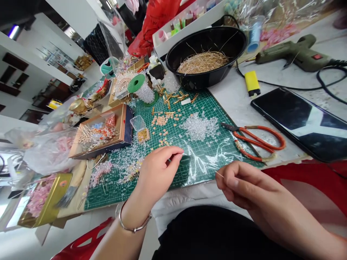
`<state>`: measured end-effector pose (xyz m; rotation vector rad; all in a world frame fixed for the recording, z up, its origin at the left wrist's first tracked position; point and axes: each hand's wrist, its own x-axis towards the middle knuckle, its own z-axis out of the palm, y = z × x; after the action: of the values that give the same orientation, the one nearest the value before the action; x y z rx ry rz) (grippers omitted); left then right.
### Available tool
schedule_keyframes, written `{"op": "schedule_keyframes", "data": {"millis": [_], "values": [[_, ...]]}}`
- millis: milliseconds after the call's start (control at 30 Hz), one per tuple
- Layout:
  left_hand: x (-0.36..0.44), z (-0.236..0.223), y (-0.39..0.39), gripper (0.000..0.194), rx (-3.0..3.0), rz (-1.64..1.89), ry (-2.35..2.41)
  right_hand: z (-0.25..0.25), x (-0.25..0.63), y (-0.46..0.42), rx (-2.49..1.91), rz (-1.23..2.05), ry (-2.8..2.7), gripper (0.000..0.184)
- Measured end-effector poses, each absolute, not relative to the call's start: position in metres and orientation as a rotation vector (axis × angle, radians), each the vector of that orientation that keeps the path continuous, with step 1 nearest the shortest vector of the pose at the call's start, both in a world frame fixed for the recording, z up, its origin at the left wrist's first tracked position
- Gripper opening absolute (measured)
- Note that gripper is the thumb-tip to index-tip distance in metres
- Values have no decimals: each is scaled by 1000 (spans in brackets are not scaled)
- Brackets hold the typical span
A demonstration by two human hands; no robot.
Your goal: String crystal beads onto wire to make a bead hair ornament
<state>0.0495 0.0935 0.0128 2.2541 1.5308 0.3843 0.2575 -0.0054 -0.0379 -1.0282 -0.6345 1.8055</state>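
My left hand [159, 168], with a silver bracelet on its wrist, is raised over the green cutting mat [179, 173]. Its thumb and index finger are pinched; whatever is between their tips is too small to make out. At the mat's front edge my right hand [241, 182] is closed on a thin wire [220, 174], whose end pokes out past the fingers. Beyond the hands lies a pile of clear beads [200, 126], with peach flower-shaped beads [161, 120] to its left. More clear beads are scattered left of my left hand.
Orange-handled pliers [257, 139] lie at the mat's right edge, near a dark tablet [303, 121]. A black bowl [206, 77] of thin gold wires stands behind. A glue gun [295, 54], yellow lighter [252, 83], green spool [136, 83] and box of ornaments [126, 126] surround the mat.
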Motion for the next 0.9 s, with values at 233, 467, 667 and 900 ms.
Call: {"op": "schedule_keyframes", "data": {"millis": [233, 467, 667, 900], "values": [[57, 14, 75, 15, 2202, 311, 1370, -28, 254, 2, -855, 1948, -300, 22], [56, 14, 64, 17, 2177, 324, 1278, -23, 249, -2, -831, 1971, -323, 21], [56, 20, 52, 18, 1822, 235, 1217, -25, 246, -5, -856, 1911, -444, 23], [57, 10, 35, 15, 1702, 257, 1071, -6, 251, -14, -940, 1645, -739, 14]]}}
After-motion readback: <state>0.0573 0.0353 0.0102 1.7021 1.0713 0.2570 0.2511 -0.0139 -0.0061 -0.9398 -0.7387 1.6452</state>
